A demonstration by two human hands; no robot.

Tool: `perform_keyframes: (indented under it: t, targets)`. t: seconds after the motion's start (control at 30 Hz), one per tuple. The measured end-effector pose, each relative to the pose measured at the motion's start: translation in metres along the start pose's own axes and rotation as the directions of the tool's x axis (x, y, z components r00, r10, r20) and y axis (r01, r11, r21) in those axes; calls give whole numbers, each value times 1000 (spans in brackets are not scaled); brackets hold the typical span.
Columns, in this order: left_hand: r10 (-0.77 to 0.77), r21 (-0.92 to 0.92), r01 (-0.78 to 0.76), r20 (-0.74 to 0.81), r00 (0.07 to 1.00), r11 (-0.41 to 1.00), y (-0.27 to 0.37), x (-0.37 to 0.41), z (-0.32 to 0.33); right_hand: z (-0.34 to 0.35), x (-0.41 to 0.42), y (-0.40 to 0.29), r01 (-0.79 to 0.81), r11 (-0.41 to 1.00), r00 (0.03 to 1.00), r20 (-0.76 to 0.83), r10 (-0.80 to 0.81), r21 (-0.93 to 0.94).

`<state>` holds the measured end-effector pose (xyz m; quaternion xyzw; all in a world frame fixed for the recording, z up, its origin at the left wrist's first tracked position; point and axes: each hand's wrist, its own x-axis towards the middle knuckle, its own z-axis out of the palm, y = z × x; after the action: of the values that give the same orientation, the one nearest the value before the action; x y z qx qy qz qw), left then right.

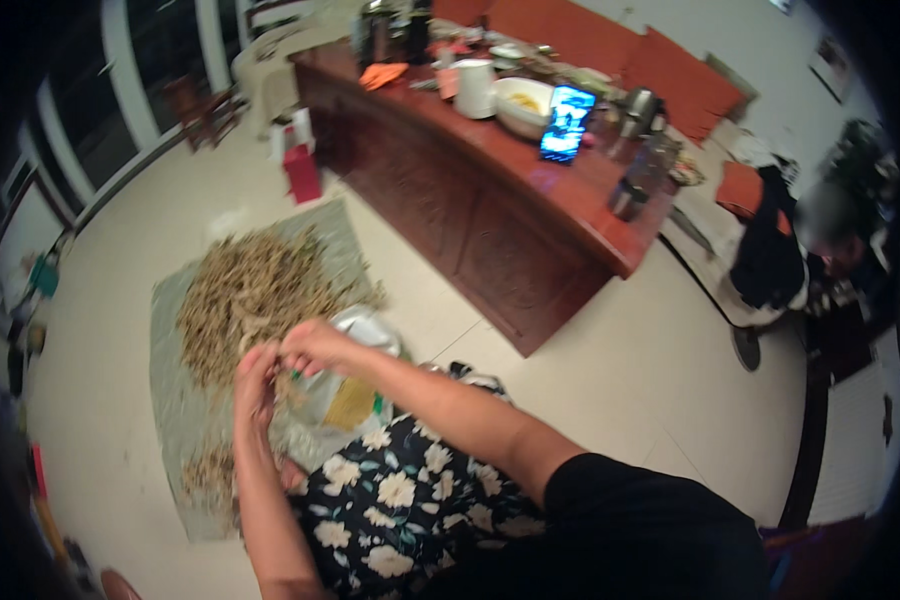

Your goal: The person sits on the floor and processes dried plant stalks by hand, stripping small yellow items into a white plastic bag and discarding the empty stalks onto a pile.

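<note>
My left hand point(256, 379) and my right hand point(319, 349) meet at the fingertips over the near edge of a large heap of dried tan plant pods or stalks point(247, 292). Whatever lies between the fingertips is too small and blurred to name. The heap rests on a grey-green plastic sheet point(166, 390) on the floor. Just below and right of my hands stands a container lined with a whitish plastic bag point(375, 330), with yellow grains or beans point(350, 403) in it. A smaller pile of dry plant bits point(208, 476) lies left of my left forearm.
A carved reddish wooden table point(450, 217) stands ahead, bearing a lit phone point(568, 124), a white jug point(475, 90) and a white bowl point(523, 109). A red bag point(301, 172) sits on the floor by it. Another person point(825, 225) is at the far right, near a bench.
</note>
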<state>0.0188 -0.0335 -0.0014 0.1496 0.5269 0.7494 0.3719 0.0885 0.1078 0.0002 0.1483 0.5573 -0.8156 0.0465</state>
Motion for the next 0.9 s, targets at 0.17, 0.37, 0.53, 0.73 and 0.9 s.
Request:
perform_keyframes:
  t: [0.17, 0.37, 0.53, 0.73, 0.9]
  targets:
    - [15, 168, 2, -100, 995, 986, -1, 0, -6, 7, -8, -8, 231, 843, 948, -82, -307, -487]
    - [-13, 209, 37, -113, 994, 977, -5, 3, 2, 1, -7, 2, 409, 637, 819, -46, -573, -653]
    - [64, 119, -58, -49, 997, 991, -12, 6, -4, 8, -9, -1, 356, 799, 889, -86, -449, -485]
    - [55, 169, -44, -62, 997, 985, -5, 3, -3, 10, -7, -3, 309, 885, 928, -93, -361, -347]
    - [92, 194, -73, -94, 991, 978, -6, 3, 2, 5, -4, 1, 232, 964, 966, -88, -244, -129]
